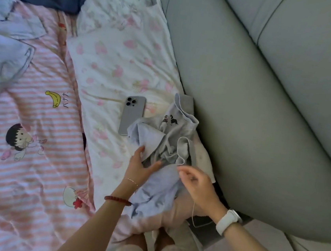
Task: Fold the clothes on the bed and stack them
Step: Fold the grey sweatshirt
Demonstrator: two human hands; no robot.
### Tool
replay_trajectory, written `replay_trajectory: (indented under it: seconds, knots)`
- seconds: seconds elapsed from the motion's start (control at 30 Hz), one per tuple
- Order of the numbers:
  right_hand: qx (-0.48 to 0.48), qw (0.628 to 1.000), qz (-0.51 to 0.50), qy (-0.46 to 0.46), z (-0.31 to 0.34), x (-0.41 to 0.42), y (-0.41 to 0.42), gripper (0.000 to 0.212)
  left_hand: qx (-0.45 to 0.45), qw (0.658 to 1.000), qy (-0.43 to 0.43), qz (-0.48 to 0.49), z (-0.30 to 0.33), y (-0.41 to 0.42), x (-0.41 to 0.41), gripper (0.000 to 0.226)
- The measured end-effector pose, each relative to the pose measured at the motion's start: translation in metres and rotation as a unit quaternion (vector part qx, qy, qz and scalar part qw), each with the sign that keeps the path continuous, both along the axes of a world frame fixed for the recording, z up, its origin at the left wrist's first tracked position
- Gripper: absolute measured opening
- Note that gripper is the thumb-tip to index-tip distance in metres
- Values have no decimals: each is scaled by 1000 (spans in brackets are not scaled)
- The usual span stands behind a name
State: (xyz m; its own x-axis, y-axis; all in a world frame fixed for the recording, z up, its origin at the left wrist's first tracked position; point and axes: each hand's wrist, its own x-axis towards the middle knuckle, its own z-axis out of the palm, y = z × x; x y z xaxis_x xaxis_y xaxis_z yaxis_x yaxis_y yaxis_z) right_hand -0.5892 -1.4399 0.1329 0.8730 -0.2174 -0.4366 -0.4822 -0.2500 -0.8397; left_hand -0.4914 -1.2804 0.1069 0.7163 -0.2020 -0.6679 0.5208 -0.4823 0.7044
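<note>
Pale blue garment (157, 190) lies crumpled at the bed's (31, 172) near right edge, touching a grey garment (171, 138) beyond it. Left hand (141, 166) rests flat on the blue cloth, fingers relaxed. Right hand (193, 180) hovers beside it, loosely curled, gripping nothing. Phone (132, 114) lies just left.

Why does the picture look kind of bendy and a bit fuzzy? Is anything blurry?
In the head view, the wide lens bends straight things, so the grey headboard curves. The light is soft and dim, with no glare. The right hand looks smeared, and so does the light blue garment by the left hand. The phone looks sharper.
</note>
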Motion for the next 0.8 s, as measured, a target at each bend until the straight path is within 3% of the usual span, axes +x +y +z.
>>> replay_trajectory:
  seconds: [0.03, 0.1, 0.17, 0.23, 0.3, 0.4, 0.47, 0.57, 0.63, 0.8]
  knots:
    - [-58, 997, -34, -34, -2, 1, -5, 18, 25, 999, -30, 8, -2, -6, -3, 55]
    - [-133, 987, -61, -71, -4, 11, -13, 44, 23, 995, -82, 60, 1, -10, -5, 8]
    - [-111, 992, -48, -35, -5, 29, -16, 73, -14, 988, -117, 95, 11, -2, -7, 18]
    - [-22, 999, -23, 31, -4, 49, -15, 84, -67, 982, -97, 145, 19, 18, -13, 23]
    - [3, 996, 38, 77, -3, 61, -5, 72, -132, 958, -74, 245, 27, 44, -23, 18]
    - [-68, 986, 139, 67, 7, 61, 21, 30, -190, 888, -56, 414, 45, 84, -31, 24]
    - [-27, 983, 177, 39, 18, 47, 43, 19, -114, 882, -88, 450, 59, 111, -36, 22]
    - [-9, 976, 218, 14, 36, 31, 76, 12, 54, 899, -171, 400, 73, 155, -48, 23]
    - [-19, 973, 232, -11, 46, 37, 102, 9, 132, 882, -202, 405, 84, 185, -48, 19]
    - [-40, 969, 191, -149, 91, 97, 191, 10, 131, 807, -275, 505, 125, 274, -20, 14]
